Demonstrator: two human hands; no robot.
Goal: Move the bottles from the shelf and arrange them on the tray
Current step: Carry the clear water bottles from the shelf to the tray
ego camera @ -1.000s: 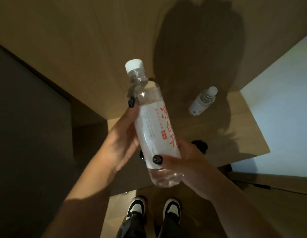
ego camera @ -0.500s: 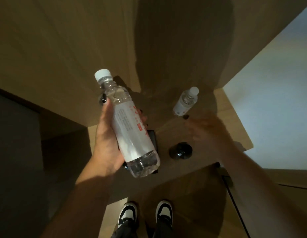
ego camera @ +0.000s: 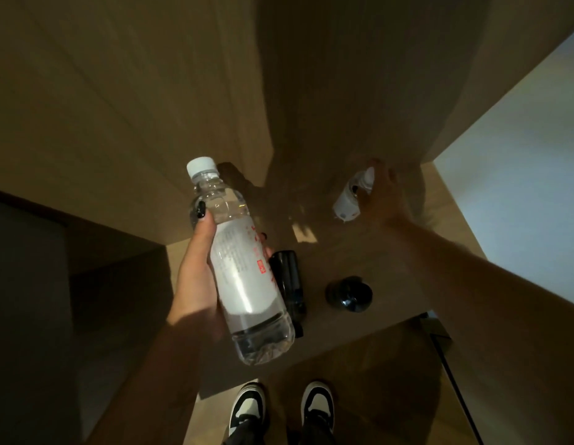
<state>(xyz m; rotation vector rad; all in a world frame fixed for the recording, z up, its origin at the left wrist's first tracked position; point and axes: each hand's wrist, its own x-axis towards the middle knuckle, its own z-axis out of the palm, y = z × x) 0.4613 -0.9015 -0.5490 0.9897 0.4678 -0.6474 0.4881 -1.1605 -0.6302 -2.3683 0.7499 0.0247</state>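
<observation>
Left hand (ego camera: 195, 277): we grip a clear water bottle (ego camera: 244, 268). Right hand (ego camera: 383, 194): we clasp a small bottle (ego camera: 348, 202) standing on the shelf (ego camera: 391, 252).

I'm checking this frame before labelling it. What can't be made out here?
- Tray: not in the head view.
- Right hand at the small bottle: dim and blurred, grip unclear.
- Two dark objects on the shelf: too dark to identify.
- Held bottle: left hand covers part of the label.
</observation>
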